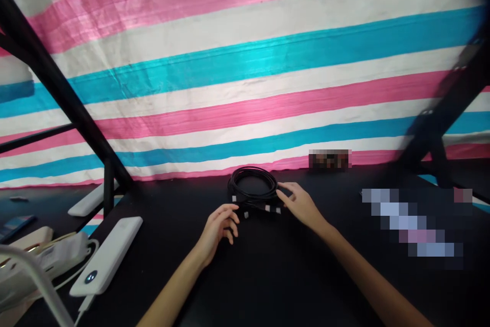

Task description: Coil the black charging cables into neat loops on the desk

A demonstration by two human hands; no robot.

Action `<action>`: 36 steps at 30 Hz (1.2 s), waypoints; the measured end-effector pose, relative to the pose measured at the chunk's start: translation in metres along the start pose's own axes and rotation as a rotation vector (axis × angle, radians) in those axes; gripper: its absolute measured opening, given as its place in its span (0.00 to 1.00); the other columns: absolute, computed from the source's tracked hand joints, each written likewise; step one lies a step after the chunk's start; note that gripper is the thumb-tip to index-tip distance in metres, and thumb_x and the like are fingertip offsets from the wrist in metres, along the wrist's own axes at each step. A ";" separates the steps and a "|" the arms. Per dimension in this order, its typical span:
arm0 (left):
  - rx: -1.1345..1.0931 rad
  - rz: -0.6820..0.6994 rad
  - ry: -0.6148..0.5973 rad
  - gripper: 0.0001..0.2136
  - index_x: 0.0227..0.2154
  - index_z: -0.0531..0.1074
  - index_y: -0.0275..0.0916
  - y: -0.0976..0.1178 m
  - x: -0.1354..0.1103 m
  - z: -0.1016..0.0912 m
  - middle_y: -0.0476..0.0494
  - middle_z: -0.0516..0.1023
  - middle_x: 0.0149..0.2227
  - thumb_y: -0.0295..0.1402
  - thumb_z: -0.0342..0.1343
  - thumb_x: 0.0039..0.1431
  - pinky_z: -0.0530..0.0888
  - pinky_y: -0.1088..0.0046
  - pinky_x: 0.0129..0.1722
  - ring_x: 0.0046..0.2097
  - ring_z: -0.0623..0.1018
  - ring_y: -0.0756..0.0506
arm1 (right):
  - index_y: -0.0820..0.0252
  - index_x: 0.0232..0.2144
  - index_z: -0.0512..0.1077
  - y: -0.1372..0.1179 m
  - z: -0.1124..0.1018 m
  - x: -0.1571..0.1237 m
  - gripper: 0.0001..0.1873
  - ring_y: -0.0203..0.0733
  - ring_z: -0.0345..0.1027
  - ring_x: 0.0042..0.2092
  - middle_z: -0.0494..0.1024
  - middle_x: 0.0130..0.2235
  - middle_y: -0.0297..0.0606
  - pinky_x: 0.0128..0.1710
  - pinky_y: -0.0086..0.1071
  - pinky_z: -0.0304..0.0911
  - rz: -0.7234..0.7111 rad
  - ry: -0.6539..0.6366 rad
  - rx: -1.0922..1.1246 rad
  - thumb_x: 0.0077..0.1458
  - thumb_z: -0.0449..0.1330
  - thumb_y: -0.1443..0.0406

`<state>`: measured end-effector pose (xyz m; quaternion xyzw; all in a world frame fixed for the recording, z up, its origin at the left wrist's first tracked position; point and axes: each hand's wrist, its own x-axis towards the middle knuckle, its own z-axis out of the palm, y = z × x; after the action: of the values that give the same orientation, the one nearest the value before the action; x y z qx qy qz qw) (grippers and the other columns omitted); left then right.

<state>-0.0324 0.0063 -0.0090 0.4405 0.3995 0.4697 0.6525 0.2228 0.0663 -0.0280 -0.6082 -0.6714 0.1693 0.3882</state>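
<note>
**Left hand loose, right hand at the rim of a coiled, thin black cable**

Head view: the cable lies in a round bundle on the smooth black tabletop, before a pink, white and blue striped sheet. The left hand, fingers loosely curled, appears to hold nothing; its fingertips are just beside the coil's near left edge. The right thumb and forefinger meet the coil's right side; whether they pinch it, I cannot tell. Small pale connector ends lie at its near side.

Nothing visible ties the loops, so lifting only a few could let the coil spring open or tangle. A dangling connector might snag on neighbouring loops. Well to the left, a long white power bank seems out of harm's way.
</note>
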 end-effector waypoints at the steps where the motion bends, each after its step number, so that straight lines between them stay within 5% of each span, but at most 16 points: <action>1: 0.004 0.007 0.041 0.11 0.37 0.69 0.36 0.000 0.000 -0.001 0.50 0.68 0.27 0.37 0.54 0.53 0.63 0.81 0.15 0.22 0.70 0.53 | 0.59 0.46 0.71 0.004 -0.001 -0.001 0.19 0.34 0.70 0.27 0.72 0.48 0.43 0.33 0.33 0.65 0.039 0.006 -0.034 0.57 0.52 0.56; 9: 0.073 -0.068 0.286 0.07 0.30 0.65 0.37 0.012 0.004 -0.013 0.56 0.63 0.19 0.35 0.50 0.49 0.56 0.81 0.15 0.16 0.63 0.56 | 0.59 0.37 0.69 0.015 -0.010 -0.006 0.10 0.42 0.70 0.35 0.76 0.36 0.39 0.30 0.30 0.56 0.197 -0.072 -0.277 0.58 0.49 0.63; 19: -0.014 -0.118 0.299 0.05 0.29 0.66 0.38 0.008 0.006 -0.013 0.56 0.63 0.18 0.32 0.51 0.49 0.56 0.80 0.15 0.15 0.62 0.55 | 0.57 0.37 0.67 -0.001 -0.007 -0.015 0.10 0.41 0.67 0.31 0.71 0.38 0.39 0.25 0.30 0.47 0.095 -0.257 -0.556 0.59 0.48 0.61; 36: 0.013 -0.096 0.282 0.04 0.28 0.66 0.38 0.008 0.004 -0.012 0.56 0.62 0.17 0.32 0.50 0.49 0.57 0.80 0.15 0.15 0.62 0.55 | 0.58 0.35 0.67 -0.004 -0.007 -0.016 0.11 0.39 0.65 0.29 0.70 0.36 0.38 0.24 0.30 0.45 0.064 -0.252 -0.621 0.59 0.48 0.59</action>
<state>-0.0446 0.0135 -0.0049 0.3546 0.5110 0.4925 0.6087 0.2241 0.0487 -0.0259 -0.6924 -0.7142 0.0424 0.0928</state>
